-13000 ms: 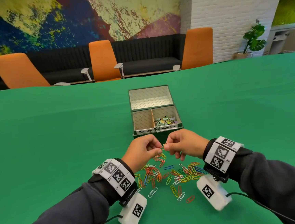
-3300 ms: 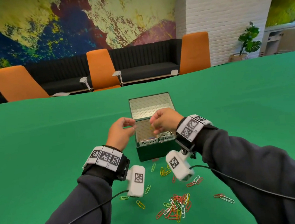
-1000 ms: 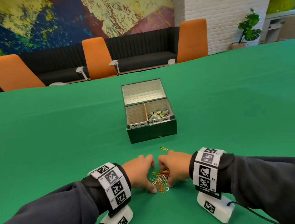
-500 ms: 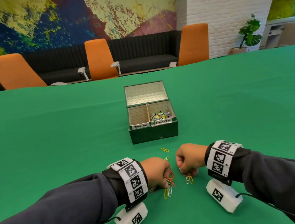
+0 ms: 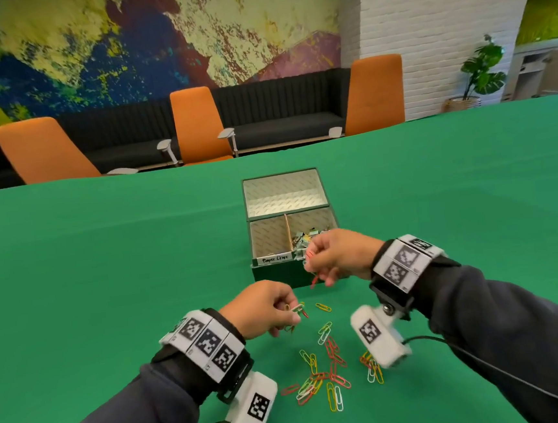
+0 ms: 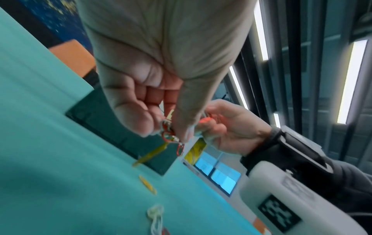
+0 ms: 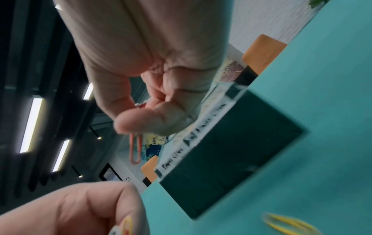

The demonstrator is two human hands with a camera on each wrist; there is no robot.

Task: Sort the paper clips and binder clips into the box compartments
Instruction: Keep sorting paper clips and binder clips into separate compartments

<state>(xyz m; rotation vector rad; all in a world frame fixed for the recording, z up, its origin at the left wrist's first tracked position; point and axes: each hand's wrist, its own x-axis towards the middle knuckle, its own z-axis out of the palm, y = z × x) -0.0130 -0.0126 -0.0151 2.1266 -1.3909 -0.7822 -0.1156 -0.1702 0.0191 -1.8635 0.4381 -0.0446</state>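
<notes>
A dark green box (image 5: 278, 273) stands open on the green table, with a compartment labelled Paper Clips (image 5: 268, 241) on the left and binder clips (image 5: 303, 238) piled in the right one. My left hand (image 5: 266, 310) pinches a bunch of coloured paper clips (image 6: 171, 133) just above the table, in front of the box. My right hand (image 5: 334, 257) is raised at the box's front edge, gripping paper clips, a red one (image 7: 135, 148) dangling below the thumb. More loose paper clips (image 5: 322, 373) lie scattered on the cloth between my wrists.
The box lid (image 5: 284, 192) lies back flat behind the compartments. Orange chairs (image 5: 197, 124) and a dark sofa line the far edge of the table. Green cloth (image 5: 108, 277) stretches wide to both sides of the box.
Both hands have lifted off the pile with paper clips in them. The right hand has risen to the box's front edge; the left has moved forward, lower down.
</notes>
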